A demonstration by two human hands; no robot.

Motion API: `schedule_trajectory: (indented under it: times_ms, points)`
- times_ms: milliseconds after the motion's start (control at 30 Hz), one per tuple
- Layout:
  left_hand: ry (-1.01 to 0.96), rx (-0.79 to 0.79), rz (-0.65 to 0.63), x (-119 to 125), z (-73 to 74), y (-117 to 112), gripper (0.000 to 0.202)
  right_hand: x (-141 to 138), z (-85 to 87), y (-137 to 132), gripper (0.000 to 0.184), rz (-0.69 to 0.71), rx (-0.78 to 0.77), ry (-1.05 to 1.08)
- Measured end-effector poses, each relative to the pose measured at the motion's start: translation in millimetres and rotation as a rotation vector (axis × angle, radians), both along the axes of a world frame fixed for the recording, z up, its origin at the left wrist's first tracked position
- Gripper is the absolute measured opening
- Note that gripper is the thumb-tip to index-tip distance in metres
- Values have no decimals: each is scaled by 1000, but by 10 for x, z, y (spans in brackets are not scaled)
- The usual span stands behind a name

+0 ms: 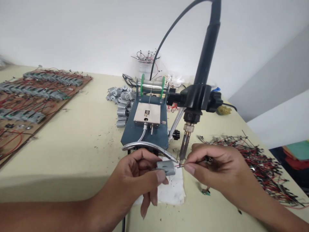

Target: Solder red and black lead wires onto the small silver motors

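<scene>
My left hand [140, 175] pinches a small grey DC motor [166, 167] between thumb and fingers, holding it over a white cloth [173, 190]. My right hand [212, 167] pinches a thin red wire [180, 166] and holds its end against the motor's terminal. The tip of a mounted black soldering iron [185, 145] points down at that joint. A flexible metal solder-feed tube [149, 146] curves in from the left to the same spot. It comes from a blue feeder base [145, 129] that carries a solder spool [152, 86].
A heap of grey motors [120, 103] lies behind the feeder. A pile of red and black wires [256, 161] spreads at the right. A brown board [36, 100] with several wired motors sits at the left. A clear cup of wires [146, 66] stands at the back.
</scene>
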State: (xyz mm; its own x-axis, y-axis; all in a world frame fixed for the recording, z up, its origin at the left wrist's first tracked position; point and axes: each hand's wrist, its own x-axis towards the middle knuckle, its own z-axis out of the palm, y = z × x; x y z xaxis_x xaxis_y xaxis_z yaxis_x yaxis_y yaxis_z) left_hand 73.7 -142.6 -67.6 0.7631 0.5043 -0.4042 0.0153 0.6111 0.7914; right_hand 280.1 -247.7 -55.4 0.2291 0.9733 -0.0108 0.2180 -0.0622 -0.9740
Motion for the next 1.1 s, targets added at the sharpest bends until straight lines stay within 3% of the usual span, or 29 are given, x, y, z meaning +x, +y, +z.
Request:
schedule_trajectory:
  times_ms: [500, 800, 1100]
  points:
    - [1, -9, -12, -18, -10, 0, 31, 24, -13, -35, 13, 16, 39, -67]
    - [-95, -14, 19, -8, 103, 23, 16, -25, 97, 56, 9, -37, 152, -154]
    - [-170, -27, 5, -48, 108, 22, 11, -75, 163, 81, 10, -84, 200, -128]
